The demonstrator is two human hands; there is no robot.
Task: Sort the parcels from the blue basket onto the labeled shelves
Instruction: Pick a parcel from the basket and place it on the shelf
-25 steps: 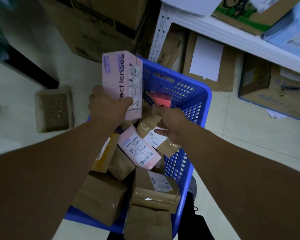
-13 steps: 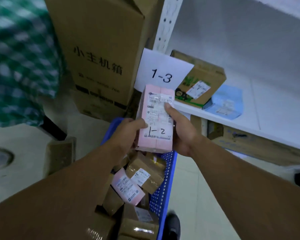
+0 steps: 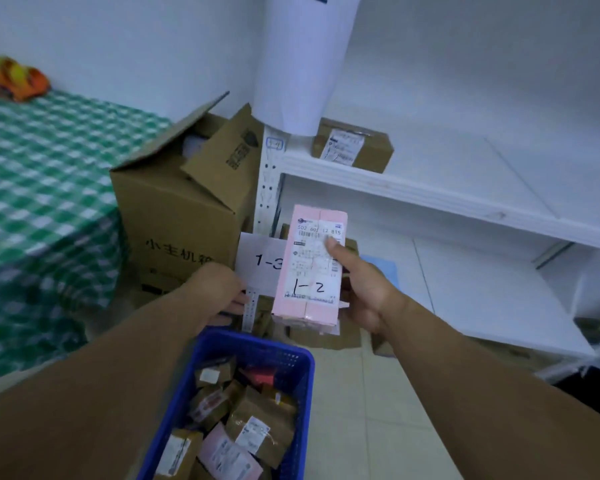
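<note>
Pink parcel: you hold it upright, long axis vertical, label face toward you, handwritten "1-2" at the lower end. It sits in the air above the far rim of the blue basket, overlapping the "1-3" sign.
Right grip: pinching the parcel's right edge, thumb on the label, fingers hidden behind.
Left grip: loose, holding nothing, just beside the parcel, not touching.
</note>
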